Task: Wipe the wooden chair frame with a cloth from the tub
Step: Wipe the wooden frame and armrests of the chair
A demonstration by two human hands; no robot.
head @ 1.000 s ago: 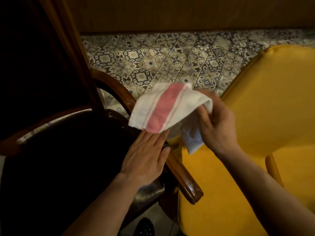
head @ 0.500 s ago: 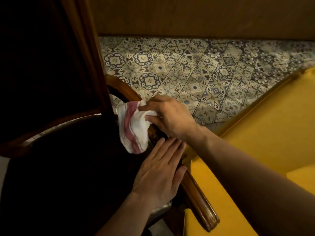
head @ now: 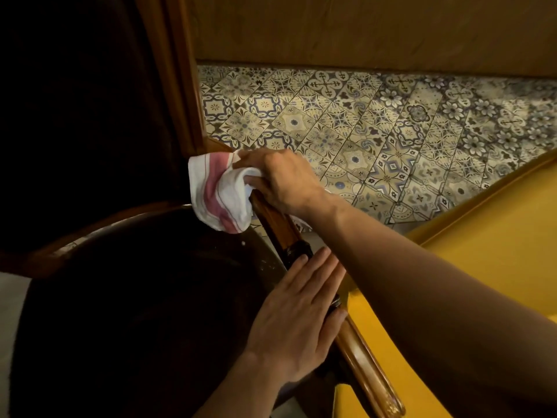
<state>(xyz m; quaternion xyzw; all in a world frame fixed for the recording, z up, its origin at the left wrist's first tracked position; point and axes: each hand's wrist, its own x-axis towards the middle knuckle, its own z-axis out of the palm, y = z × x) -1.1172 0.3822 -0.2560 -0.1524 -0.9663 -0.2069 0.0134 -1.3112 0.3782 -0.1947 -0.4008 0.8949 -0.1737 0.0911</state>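
Presently, cloth [head: 220, 191]: white w/ pink-red stripe, bunched, pressed on armrest [head: 280, 224] top, near backrest post.
Right hand [head: 280, 179]: closed around cloth.
Left hand [head: 298, 315]: flat, fingers extended, laid on armrest lower down.
Armrest: glossy brown wood.
Seat [head: 135, 297]: too dark; detail not discernible.

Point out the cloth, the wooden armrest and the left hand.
cloth [head: 214, 194]: head view, on its pink stripe.
wooden armrest [head: 278, 226]: head view, bare stretch between the hands.
left hand [head: 294, 321]: head view, back of the hand.
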